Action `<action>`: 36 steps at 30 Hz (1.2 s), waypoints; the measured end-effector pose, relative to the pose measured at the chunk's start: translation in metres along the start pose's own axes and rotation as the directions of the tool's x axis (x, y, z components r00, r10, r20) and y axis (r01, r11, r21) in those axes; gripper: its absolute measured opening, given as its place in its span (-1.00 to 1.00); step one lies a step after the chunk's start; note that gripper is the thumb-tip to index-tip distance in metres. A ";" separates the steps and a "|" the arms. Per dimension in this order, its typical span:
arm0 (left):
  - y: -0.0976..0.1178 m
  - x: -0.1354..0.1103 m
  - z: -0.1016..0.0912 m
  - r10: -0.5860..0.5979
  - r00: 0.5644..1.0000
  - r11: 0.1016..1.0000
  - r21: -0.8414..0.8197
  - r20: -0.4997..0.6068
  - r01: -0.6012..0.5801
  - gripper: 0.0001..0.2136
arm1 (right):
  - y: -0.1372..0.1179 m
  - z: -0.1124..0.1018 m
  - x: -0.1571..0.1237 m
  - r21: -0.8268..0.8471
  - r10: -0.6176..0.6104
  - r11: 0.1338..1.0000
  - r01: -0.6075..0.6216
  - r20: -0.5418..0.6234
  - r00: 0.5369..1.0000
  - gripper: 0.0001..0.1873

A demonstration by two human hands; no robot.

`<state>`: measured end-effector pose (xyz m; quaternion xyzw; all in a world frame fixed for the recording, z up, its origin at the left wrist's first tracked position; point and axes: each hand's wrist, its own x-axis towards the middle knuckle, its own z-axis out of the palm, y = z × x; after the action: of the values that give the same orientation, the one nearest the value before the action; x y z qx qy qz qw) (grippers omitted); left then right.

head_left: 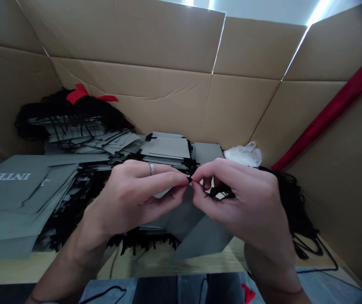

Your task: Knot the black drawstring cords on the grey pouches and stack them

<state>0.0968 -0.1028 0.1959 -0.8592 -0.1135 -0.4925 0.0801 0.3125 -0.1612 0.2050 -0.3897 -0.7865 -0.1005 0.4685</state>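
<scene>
My left hand [136, 196] and my right hand [238, 196] meet at the middle of the view, fingertips pinched almost together. Between them is a short bit of black cord [189, 179], gripped by both hands; more black cord shows inside the right hand's curled fingers. Below the hands a grey card or bag panel [204, 238] lies tilted over the table's front part. Whether the cord is fastened to that panel is hidden by my fingers. A ring sits on a finger of the left hand.
Grey printed pieces [16, 190] with black cord ends are stacked at left. More stacks [166, 145] stand behind. Black cord bundles [295, 207] lie at right, near a clear plastic bag [244, 155]. Cardboard walls [136, 55] enclose the wooden table [212, 264].
</scene>
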 end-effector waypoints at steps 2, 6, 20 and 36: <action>0.000 -0.001 -0.001 0.027 0.999 0.999 0.022 0.017 -0.028 -0.82 | 0.002 -0.001 0.001 0.003 -0.016 1.000 0.016 0.017 1.000 -0.82; 0.001 -0.002 0.004 0.068 0.997 0.988 0.134 0.043 -0.074 -0.89 | 0.005 0.000 -0.001 -0.047 -0.061 0.997 0.063 0.042 0.997 -0.85; -0.004 0.007 0.005 -0.107 0.990 0.979 -0.181 -0.096 0.088 -0.81 | 0.015 -0.003 0.008 0.207 0.059 0.976 -0.066 0.040 0.997 -0.78; 0.009 0.016 0.019 -0.567 0.816 0.496 -0.746 0.109 0.444 -0.79 | 0.023 0.010 0.006 -0.081 -0.369 0.929 0.361 -0.279 0.887 -0.73</action>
<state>0.1226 -0.1047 0.2002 -0.7025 -0.1434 -0.5588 -0.4167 0.3208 -0.1377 0.2000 -0.2222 -0.7670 -0.2532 0.5461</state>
